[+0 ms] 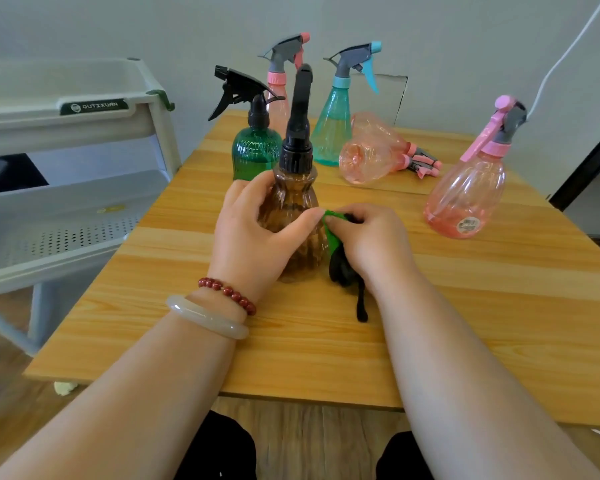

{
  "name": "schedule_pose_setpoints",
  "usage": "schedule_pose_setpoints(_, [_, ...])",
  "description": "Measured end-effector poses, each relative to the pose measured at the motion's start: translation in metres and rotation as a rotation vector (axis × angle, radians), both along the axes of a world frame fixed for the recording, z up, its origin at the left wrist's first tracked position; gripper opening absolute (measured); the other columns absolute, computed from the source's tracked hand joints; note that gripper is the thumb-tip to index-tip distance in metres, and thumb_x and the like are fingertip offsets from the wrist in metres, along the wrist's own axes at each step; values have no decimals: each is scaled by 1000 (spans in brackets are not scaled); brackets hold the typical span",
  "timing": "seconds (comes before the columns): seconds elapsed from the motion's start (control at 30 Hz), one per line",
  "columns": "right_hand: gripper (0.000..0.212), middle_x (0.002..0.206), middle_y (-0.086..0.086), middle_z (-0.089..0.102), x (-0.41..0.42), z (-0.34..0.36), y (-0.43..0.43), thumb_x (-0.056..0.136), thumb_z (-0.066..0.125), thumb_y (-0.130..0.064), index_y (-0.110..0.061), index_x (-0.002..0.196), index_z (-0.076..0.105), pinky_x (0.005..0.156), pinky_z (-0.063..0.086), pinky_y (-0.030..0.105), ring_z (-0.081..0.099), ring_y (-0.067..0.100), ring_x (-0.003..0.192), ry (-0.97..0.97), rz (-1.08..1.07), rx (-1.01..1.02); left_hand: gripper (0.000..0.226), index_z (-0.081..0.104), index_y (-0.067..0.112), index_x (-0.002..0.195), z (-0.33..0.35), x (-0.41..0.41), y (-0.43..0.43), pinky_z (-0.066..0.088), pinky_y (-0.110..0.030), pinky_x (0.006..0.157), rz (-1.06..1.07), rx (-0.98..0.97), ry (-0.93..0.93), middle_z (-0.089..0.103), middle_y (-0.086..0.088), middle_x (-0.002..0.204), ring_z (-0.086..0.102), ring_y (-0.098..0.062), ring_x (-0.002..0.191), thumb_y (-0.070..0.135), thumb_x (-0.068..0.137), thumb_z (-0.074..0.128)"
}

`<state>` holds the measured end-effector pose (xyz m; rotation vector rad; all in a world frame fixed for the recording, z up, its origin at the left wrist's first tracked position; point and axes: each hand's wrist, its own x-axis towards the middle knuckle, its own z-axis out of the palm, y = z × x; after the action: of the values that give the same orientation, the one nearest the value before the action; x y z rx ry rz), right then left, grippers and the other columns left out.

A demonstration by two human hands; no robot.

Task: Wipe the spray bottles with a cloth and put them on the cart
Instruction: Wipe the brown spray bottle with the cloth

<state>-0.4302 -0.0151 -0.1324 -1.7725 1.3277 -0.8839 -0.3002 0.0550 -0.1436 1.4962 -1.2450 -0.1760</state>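
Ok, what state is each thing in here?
Brown bottle: upright on table, held by left hand.
Cloth: bunched in right hand, against brown bottle.
Green bottle: upright.
Teal bottle: upright.
Tall pink bottle: upright, at back.
Two pink bottles: lying on sides.
Round pink bottle: upright, right.
Cart: left of table.

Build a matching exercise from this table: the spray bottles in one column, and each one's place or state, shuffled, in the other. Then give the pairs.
Things
1. brown ribbed plastic spray bottle
2. teal cone-shaped spray bottle
3. pair of clear pink spray bottles mid-table
4. round pink spray bottle with a barcode sticker

States
A. lying on their sides
B. upright at the back, blue trigger
C. upright, alone on the right
D. gripped by the left hand

Pairs: 1-D, 2-B, 3-A, 4-C
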Motion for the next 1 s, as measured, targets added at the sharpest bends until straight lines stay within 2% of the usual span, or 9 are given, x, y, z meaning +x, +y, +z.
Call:
schedule_pose_setpoints(0.17, [13,91,-9,74,5,6,10,92,68,-30,-40,84,70,80,57,32,70,13,90,-514,34,-102,46,52,24,122,0,-4,0,49,-9,85,-69,21,122,63,18,108,61,8,100,36,84,75])
schedule_pose_setpoints(0.23, [14,92,-9,73,4,5,9,93,66,-31,-43,86,69,79,56,30,69,14,92,-407,63,-146,40,53,25,122,0,-5,0,52,-13,84,-93,19,155,66,18,105,62,9,97,32,87,72])
schedule_pose_setpoints(0.4, [12,85,7,71,-4,2,-1,96,62,-26,-21,90,70,55,42,24,59,17,70,100,0,-12,28,52,42,111,-2,-2,1,55,-30,89,-117,11,209,66,25,100,62,6,97,28,92,66])
schedule_pose_setpoints(0.57, [13,94,-12,73,4,5,8,93,67,-29,-41,87,69,84,54,27,68,9,94,-412,58,-139,49,54,34,125,-4,-3,-4,40,-8,95,-86,56,68,50,11,121,49,5,111,42,82,76])
schedule_pose_setpoints(0.63, [15,90,-14,72,2,6,7,93,66,-30,-42,84,67,78,51,20,66,2,89,-352,87,-139,63,54,28,133,-5,-2,-5,40,-11,97,-55,85,41,45,7,121,48,-3,113,49,78,77])
schedule_pose_setpoints(0.7, [15,77,-13,67,-2,7,3,94,64,-29,-36,81,67,63,47,22,62,5,74,-155,41,-33,63,55,28,133,-4,-1,-4,38,-2,88,-46,85,38,45,9,114,49,4,104,50,78,76])
schedule_pose_setpoints(0.8, [9,73,-8,63,-3,6,0,96,62,-27,-27,87,66,60,45,25,58,11,68,47,-21,77,56,56,32,127,-3,-1,-3,35,5,79,-47,77,28,45,14,106,47,11,97,50,78,74])
schedule_pose_setpoints(0.93, [12,84,-6,74,2,8,10,93,67,-26,-33,85,71,73,58,30,70,13,81,-488,56,10,58,56,31,129,-2,-1,-3,37,2,81,-49,61,15,45,13,104,49,6,98,49,77,74])
schedule_pose_setpoints(1.0, [13,86,-11,74,2,8,10,93,67,-26,-37,87,70,73,56,23,69,7,82,-498,101,-78,59,56,29,131,-3,-1,-3,38,1,81,-50,64,2,45,14,104,49,4,98,48,79,75])
